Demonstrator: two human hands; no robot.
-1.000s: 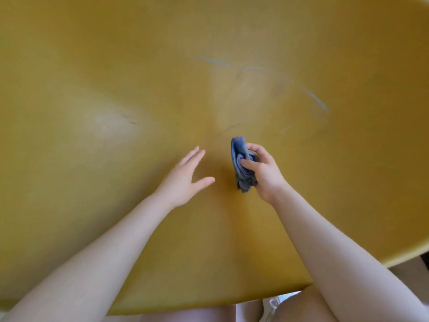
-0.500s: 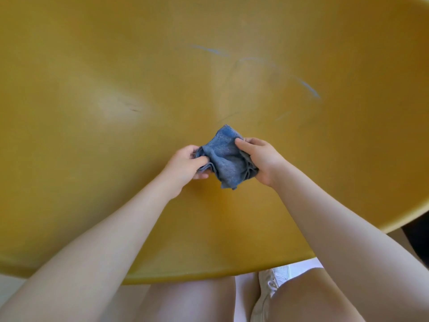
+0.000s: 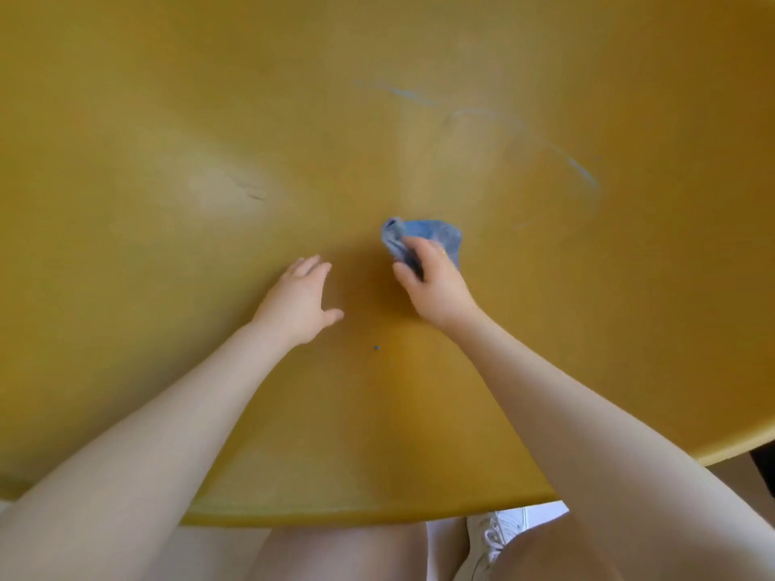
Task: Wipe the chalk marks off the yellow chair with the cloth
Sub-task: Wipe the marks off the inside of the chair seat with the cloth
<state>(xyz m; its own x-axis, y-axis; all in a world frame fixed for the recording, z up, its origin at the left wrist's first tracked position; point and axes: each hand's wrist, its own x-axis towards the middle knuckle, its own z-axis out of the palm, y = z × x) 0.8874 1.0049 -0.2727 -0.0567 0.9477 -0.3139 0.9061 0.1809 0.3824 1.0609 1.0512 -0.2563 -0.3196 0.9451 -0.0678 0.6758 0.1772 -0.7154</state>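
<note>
The yellow chair (image 3: pixel 167 287) fills almost the whole head view with its curved plastic surface. Pale blue chalk marks (image 3: pixel 581 169) run in thin arcs across its upper right, with another streak (image 3: pixel 409 94) higher up near the middle. My right hand (image 3: pixel 432 283) grips a bunched blue cloth (image 3: pixel 436 234) and presses it on the chair just below the marks. My left hand (image 3: pixel 300 299) lies flat on the chair with straight fingers, a little left of the cloth and holding nothing.
A dark scuff (image 3: pixel 251 192) sits on the chair's left part and a tiny blue speck (image 3: pixel 376 348) lies between my arms. Below the chair's front rim (image 3: pixel 335 515) I see my bare legs and a white shoe (image 3: pixel 503 534).
My left hand has let go of the cloth and moved left onto the chair. My right hand alone now holds the bunched cloth, pressed down on the surface.
</note>
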